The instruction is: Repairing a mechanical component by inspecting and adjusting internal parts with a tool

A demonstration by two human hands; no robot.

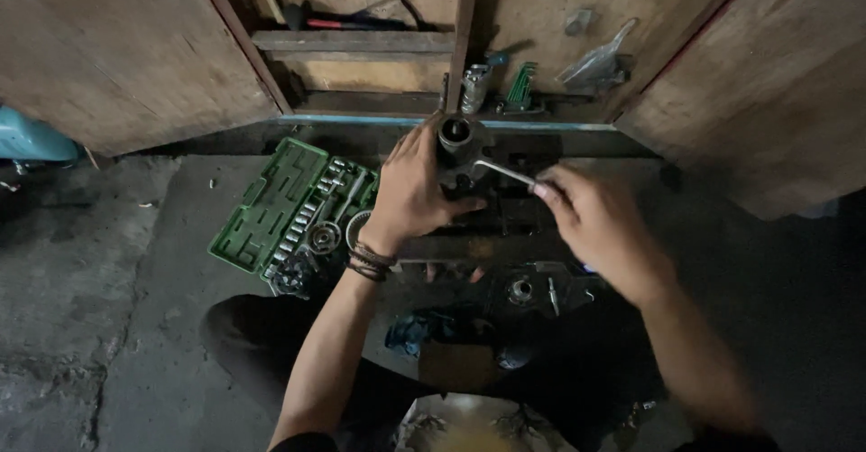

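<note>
The left hand (410,190) grips a dark metal part (462,145) on the floor. The right hand (595,222) pinches a bent silver key (503,172) stuck into that part. A green tool case (271,208) lies open just left.

Open green socket case (271,207) on the concrete floor (81,308), green hex-key holder (520,89) and plastic bag (597,62) on the wooden shelf (361,102).

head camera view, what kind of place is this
Probably a small repair workshop. An open green socket set case lies on the concrete floor, hand tools sit in a wooden cupboard, and the right hand turns a hex key in a metal part the left hand steadies.
</note>
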